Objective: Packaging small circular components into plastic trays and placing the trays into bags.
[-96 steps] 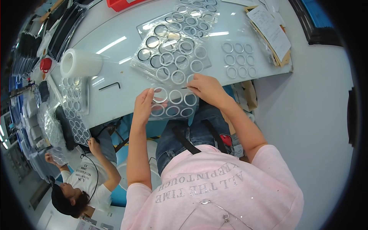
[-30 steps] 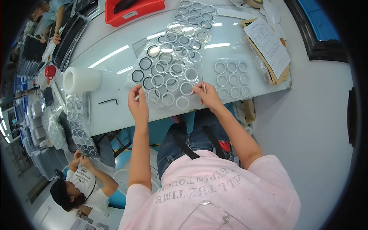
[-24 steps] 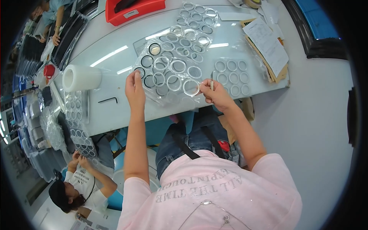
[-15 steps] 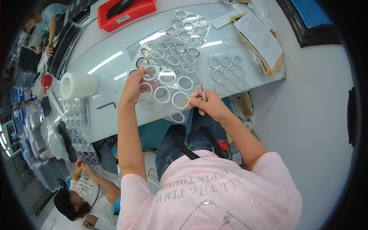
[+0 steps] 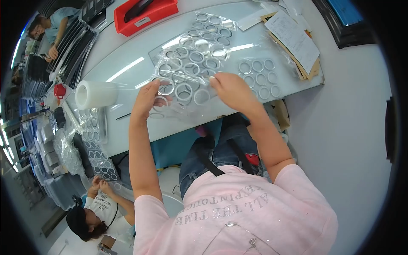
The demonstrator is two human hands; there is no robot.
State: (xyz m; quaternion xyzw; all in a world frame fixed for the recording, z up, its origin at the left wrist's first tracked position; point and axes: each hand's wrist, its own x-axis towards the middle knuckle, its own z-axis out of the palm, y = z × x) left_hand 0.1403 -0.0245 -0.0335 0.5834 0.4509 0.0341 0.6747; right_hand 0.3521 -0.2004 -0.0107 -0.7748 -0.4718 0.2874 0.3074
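Between my hands is a clear plastic sheet of rings (image 5: 184, 92), held over the near part of the table. My left hand (image 5: 147, 98) pinches its left edge, with the fingers partly under the film. My right hand (image 5: 235, 91) is closed at its right edge, back of the hand up. Whether a thin tool is still in that hand is hidden. More clear sheets with white rings (image 5: 196, 56) lie on the tabletop just beyond, overlapping one another. To the right of my right hand lies a separate sheet of rings (image 5: 260, 78).
A roll of clear film (image 5: 91, 95) stands at the left on the glass-topped table (image 5: 127, 102). A red bin (image 5: 146, 19) is at the back, papers (image 5: 293, 40) at the far right. A co-worker (image 5: 100, 212) handles another ring strip (image 5: 102, 163) at the lower left.
My right hand has moved up and turned over; the thin pointed tool seen in it earlier no longer shows. The held sheet has come down flatter, nearer the tabletop. The view has shifted slightly.
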